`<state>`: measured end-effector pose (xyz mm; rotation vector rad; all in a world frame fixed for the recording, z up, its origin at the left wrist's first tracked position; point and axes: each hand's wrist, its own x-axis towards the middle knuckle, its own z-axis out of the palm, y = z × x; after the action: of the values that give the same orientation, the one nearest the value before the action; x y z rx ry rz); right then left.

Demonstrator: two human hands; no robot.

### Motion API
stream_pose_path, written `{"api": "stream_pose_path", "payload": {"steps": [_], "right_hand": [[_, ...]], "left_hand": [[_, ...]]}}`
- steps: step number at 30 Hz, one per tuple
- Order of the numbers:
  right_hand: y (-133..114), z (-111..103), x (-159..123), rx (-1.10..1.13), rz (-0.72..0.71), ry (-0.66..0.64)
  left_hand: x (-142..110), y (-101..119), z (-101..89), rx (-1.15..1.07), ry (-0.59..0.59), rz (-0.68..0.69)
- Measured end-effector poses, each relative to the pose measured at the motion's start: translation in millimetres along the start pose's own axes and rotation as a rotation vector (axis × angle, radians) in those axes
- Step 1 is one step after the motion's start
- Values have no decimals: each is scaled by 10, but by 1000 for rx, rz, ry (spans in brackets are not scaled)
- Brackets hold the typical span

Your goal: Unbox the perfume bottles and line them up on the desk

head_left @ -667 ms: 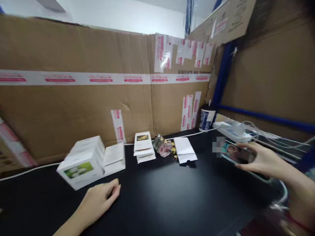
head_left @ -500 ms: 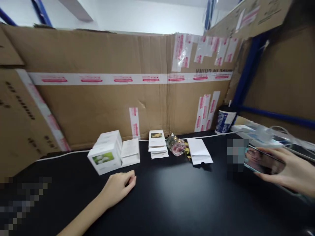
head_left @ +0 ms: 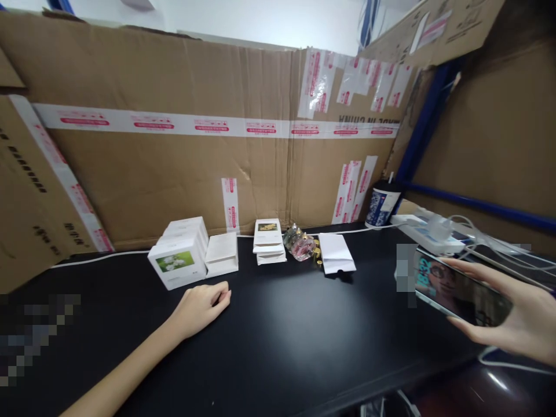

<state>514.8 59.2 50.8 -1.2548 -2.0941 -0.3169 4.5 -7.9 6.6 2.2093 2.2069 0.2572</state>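
My left hand (head_left: 200,306) rests on the black tabletop (head_left: 304,330) with its fingers curled loosely under and nothing in them, just in front of a white box with a flower picture (head_left: 177,265). My right hand (head_left: 516,315) holds a phone (head_left: 460,288) flat at the right, its lit screen facing up. Behind the left hand lie a flat white box (head_left: 222,253), a small stack of white boxes (head_left: 268,241), a clear bag of small pink and gold items (head_left: 300,245) and a white paper packet (head_left: 336,252).
Taped cardboard walls (head_left: 174,150) enclose the back, left and right. A blue-patterned paper cup (head_left: 381,204) stands at the back right beside a white power strip (head_left: 428,231) with several cables. A white cable (head_left: 87,259) runs along the back edge.
The view swung left and then steadied. My right hand brought the phone nearer and lower. My left hand stayed in its place on the table.
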Motion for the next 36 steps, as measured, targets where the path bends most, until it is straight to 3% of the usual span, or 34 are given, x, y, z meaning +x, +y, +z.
{"api": "stream_pose_path", "payload": {"steps": [6, 16, 36], "right_hand": [[-285, -160, 69, -34, -167, -20], [-376, -168, 145, 7, -222, -33], [-341, -136, 139, 62, -119, -108]], "left_hand": [[9, -9, 11, 10, 10, -4], [1, 44, -46, 8, -14, -32], [7, 38, -51, 9, -3, -32]]}}
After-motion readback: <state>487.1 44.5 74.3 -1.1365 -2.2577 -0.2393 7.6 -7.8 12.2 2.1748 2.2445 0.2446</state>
